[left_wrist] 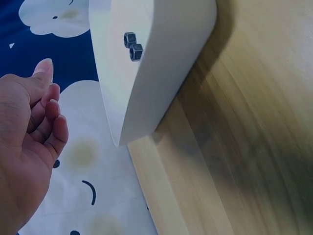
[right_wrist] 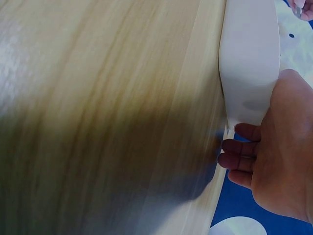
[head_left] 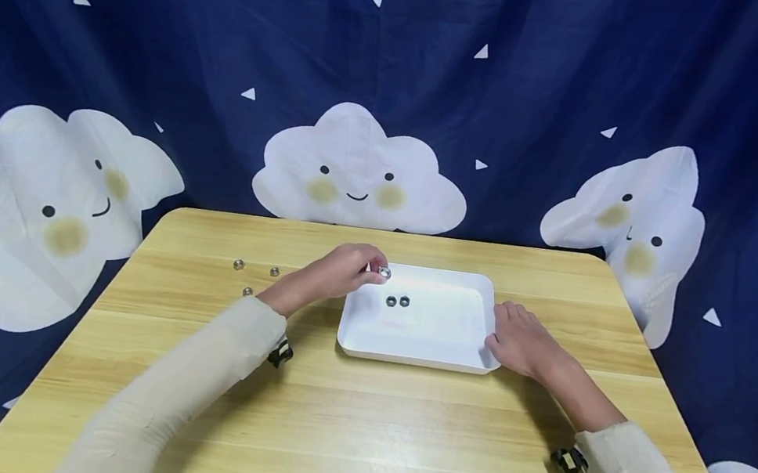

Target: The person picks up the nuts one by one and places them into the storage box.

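Observation:
My left hand point(head_left: 349, 268) pinches a silver hex nut point(head_left: 385, 273) between thumb and fingers, over the back left corner of a white tray point(head_left: 436, 346). In the left wrist view that nut is hidden behind the fingertips of the left hand point(left_wrist: 29, 127). Two dark hex nuts point(head_left: 398, 301) lie side by side on the tray floor, left of its middle. My right hand point(head_left: 522, 341) grips the tray's right end, thumb over the rim. The right wrist view shows its fingers point(right_wrist: 239, 154) curled by the outer wall.
Several loose silver nuts point(head_left: 238, 264) lie on the wooden table point(head_left: 361, 439) to the left of the tray, one close to the left forearm. Behind the table hangs a dark blue curtain point(head_left: 402, 50) with white clouds. A small black device point(head_left: 567, 462) sits at each cuff.

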Action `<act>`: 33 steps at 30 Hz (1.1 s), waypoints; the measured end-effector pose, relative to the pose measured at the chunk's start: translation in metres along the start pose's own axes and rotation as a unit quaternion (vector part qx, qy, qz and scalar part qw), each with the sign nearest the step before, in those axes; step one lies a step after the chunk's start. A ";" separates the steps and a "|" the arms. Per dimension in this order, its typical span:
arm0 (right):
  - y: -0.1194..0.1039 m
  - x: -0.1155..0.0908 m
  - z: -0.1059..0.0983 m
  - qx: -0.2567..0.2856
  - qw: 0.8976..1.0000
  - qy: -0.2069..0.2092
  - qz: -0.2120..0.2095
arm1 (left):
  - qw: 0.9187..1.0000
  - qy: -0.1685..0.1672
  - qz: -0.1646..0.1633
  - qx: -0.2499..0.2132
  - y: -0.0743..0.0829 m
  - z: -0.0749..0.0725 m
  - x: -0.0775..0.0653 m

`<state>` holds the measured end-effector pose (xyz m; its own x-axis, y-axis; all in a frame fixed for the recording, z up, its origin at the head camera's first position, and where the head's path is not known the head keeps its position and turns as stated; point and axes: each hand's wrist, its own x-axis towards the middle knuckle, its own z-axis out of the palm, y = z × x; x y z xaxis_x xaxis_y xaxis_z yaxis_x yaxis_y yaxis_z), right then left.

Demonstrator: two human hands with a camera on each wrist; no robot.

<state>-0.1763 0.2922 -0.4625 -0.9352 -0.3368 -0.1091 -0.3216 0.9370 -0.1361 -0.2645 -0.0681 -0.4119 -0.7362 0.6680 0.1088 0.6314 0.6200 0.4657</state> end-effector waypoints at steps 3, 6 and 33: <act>0.000 0.000 0.000 0.004 1.000 -0.003 0.002 | 1.000 -0.002 0.011 0.004 0.003 0.002 0.004; 0.000 0.000 0.001 0.003 1.000 -0.002 0.002 | 1.000 -0.006 0.018 0.005 0.006 0.003 0.008; -0.001 -0.001 0.000 0.002 1.000 -0.003 0.000 | 0.998 -0.062 0.029 0.009 0.022 0.029 0.034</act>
<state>-0.1755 0.2918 -0.4619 -0.9340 -0.3382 -0.1150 -0.3219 0.9364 -0.1394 -0.2681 -0.0199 -0.4231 -0.6628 0.7484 0.0247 0.6771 0.5849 0.4466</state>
